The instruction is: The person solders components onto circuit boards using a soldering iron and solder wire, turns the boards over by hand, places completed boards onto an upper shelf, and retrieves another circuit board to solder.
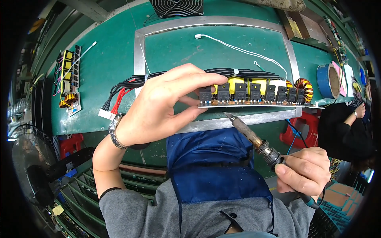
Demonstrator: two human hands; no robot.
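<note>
My left hand point(170, 103) grips the left end of a circuit board point(254, 105), thumb below and fingers above. The board is tilted on edge, with a row of black transistors point(240, 91), yellow transformers point(256, 85) and a copper-wound toroid coil point(303, 89) at its right end. Bundled black wires point(254, 73) run behind it; red wires point(118, 101) and a white connector point(106, 114) come out left of my wrist. My right hand point(303, 170) is wrapped round the handle of a soldering iron point(254, 139). Its tip points up-left, just below the board's lower edge, apart from it.
A metal frame point(214, 20) is set in the green bench point(107, 59). Another board point(69, 79) lies at left, a white cable point(242, 49) at the back. A blue tape roll point(328, 81) stands right. There is a black fan point(178, 7) at the back; a co-worker's hand point(359, 110) shows far right.
</note>
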